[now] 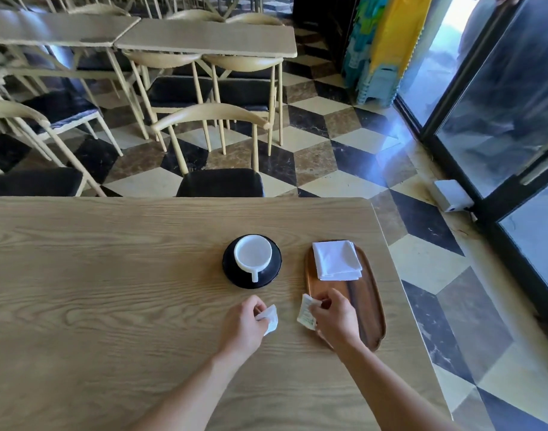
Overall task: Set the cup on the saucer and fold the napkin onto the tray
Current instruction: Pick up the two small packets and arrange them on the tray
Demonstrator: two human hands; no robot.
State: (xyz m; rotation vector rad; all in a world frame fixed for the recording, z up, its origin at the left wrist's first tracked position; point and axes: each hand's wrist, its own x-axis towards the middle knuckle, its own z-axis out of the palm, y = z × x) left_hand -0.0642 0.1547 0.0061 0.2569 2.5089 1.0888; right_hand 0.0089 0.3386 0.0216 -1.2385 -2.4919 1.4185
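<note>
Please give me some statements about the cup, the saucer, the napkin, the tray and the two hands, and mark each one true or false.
1. The white cup stands on the black saucer. True.
2. The cup's handle points away from the person. False: it points toward the person.
3. A folded white napkin lies on the far end of the wooden tray. True.
4. The left hand is empty. False: it holds a small white piece, apparently paper.
5. The right hand holds a small pale piece over the near end of the tray. True.
6. The tray lies to the left of the saucer. False: it lies to the right of it.
</note>
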